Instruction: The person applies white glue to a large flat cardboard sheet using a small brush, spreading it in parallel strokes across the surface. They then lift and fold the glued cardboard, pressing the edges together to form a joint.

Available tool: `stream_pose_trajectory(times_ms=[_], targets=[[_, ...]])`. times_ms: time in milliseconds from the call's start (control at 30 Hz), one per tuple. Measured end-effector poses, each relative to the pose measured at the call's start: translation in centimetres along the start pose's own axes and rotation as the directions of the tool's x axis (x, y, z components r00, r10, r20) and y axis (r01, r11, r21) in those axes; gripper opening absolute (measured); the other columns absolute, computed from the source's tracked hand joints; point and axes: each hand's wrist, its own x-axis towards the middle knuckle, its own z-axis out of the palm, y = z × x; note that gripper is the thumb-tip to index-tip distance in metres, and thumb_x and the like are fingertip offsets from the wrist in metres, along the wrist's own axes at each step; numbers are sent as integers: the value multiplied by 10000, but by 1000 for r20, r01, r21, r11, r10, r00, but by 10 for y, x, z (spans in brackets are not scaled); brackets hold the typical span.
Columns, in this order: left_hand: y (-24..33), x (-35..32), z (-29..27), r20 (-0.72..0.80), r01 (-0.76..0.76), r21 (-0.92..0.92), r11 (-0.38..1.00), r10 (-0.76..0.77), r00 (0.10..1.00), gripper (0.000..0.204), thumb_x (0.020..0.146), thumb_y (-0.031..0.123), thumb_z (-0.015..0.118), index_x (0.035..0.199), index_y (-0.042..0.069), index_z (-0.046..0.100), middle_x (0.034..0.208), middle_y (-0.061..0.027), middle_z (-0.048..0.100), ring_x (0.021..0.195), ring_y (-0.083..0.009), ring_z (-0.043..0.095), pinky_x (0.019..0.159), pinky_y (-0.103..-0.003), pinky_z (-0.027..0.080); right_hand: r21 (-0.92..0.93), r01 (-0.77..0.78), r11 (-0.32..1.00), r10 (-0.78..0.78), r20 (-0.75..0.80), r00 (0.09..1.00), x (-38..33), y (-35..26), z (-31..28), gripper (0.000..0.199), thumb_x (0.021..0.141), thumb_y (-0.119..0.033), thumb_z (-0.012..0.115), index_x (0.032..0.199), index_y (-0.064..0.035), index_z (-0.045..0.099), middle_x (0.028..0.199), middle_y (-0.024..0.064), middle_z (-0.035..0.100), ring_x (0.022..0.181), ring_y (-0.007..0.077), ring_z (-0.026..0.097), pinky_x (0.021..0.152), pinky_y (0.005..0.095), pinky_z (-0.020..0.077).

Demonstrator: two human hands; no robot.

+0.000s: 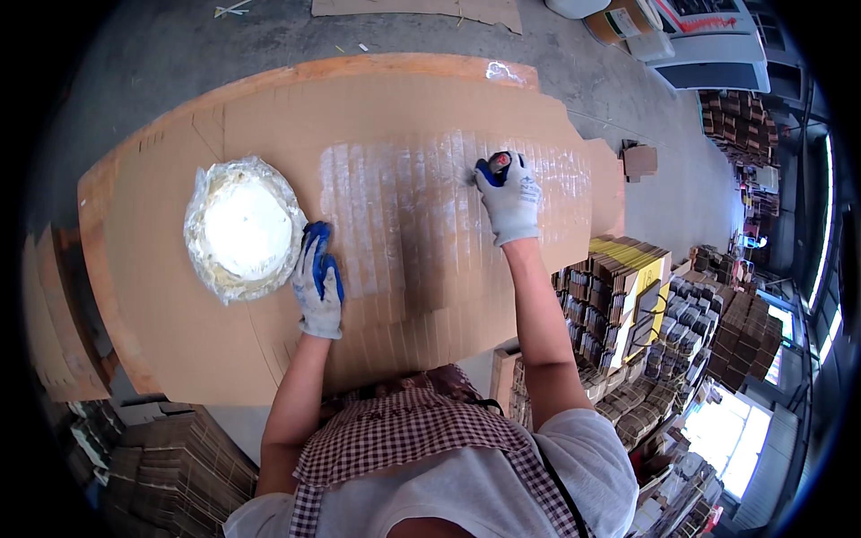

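Note:
A large brown cardboard sheet [377, 117] lies flat on a worktable, with a pale streaked patch of white glue [395, 193] across its middle. My right hand [509, 199], in a grey and blue glove, grips a brush [496, 164] with a red handle end, pressed on the sheet at the patch's right side. My left hand [318, 280], gloved the same way, rests flat with fingers together on the cardboard beside a round bowl of white glue [244, 229] lined with clear plastic. The bowl stands at the sheet's left.
Stacks of folded cardboard pieces [628, 296] stand on a pallet to my right, and more stacks [170, 466] lie at lower left. Grey concrete floor [152, 54] lies beyond the table, with a flat cardboard piece [421, 9] and containers [628, 18] at the top.

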Motion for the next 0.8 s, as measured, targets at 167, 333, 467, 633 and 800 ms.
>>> stream_pose_trajectory(times_ms=[167, 333, 467, 633, 800], targets=[[-1, 0, -2, 5, -17, 11, 1000, 17, 1000, 451, 1003, 282, 419, 1288, -19, 597, 1329, -180, 598, 1288, -356, 508, 1133, -437, 320, 92, 289, 953, -276, -137, 951, -18, -24, -4, 331, 814, -244, 734, 1067, -64, 621, 1067, 177, 617, 924, 375, 629, 796, 425, 518], [-1, -1, -1, 8, 2, 7, 1000, -2, 1000, 455, 1005, 294, 422, 1291, -15, 595, 1331, -180, 596, 1294, -357, 502, 1134, -439, 317, 64, 140, 988, -148, 156, 977, -10, -4, -6, 345, 806, -226, 721, 1091, -70, 606, 1056, 189, 626, 951, 399, 621, 837, 452, 510], [-2, 2, -2, 2, -15, -12, 1000, 15, 1000, 446, 998, 284, 440, 1296, -13, 586, 1332, -189, 592, 1292, -378, 500, 1129, -449, 320, -12, 115, 993, -113, 140, 984, -37, 1, -15, 361, 815, -274, 710, 1092, -74, 594, 1068, 195, 623, 965, 399, 621, 827, 458, 508], [-4, -1, 0, 11, -7, -28, 1000, 7, 1000, 457, 999, 302, 435, 1285, -19, 591, 1325, -190, 596, 1291, -379, 500, 1125, -449, 323, -133, 100, 986, -82, 133, 988, -71, 8, -15, 337, 823, -262, 701, 1081, -73, 595, 1145, 179, 596, 974, 399, 617, 825, 459, 508], [-4, 0, -2, -9, -15, -93, 996, 14, 1000, 489, 1000, 344, 438, 1270, -32, 596, 1308, -195, 605, 1285, -377, 504, 1125, -450, 323, 302, -179, 936, 205, -56, 977, -108, 38, -22, 307, 794, -174, 779, 1037, -46, 643, 917, 115, 673, 776, 265, 663, 707, 356, 529]])
